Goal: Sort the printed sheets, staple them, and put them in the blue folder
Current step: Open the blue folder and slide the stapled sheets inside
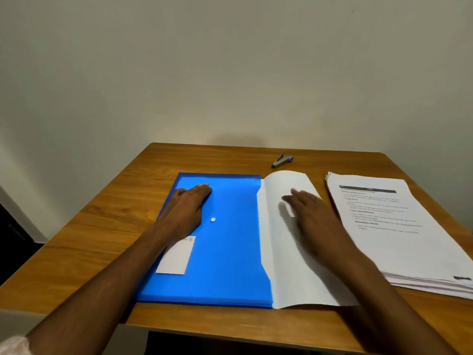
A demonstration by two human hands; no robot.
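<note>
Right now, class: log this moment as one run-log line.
left hand flat on blue folder | right hand pushing white sheets into folder | stapler idle | printed stack waiting

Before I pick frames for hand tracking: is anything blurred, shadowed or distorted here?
Head view: the right hand is motion-smeared and casts a grey shadow on the white sheets; the left hand on the blue folder is sharper; the table edges splay with the wide angle; text on the printed stack is too soft to read.
</note>
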